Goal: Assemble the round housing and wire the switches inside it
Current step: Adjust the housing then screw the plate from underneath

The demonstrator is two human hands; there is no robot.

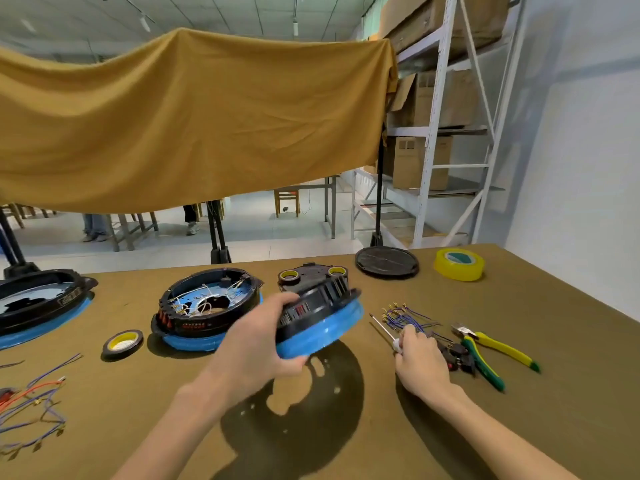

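— Left hand (258,344) grips the housing (320,318) by its blue rim, tilted clear off the table (346,445). Looks rigid plastic, light enough one-handed.

— Right hand (420,358) is curled on the screwdriver (382,329), down by the wires (405,315). Those are floppy; take them by the terminals.

Two bare forearms, left hand (254,351), right hand (420,365), no sleeves, no gloves
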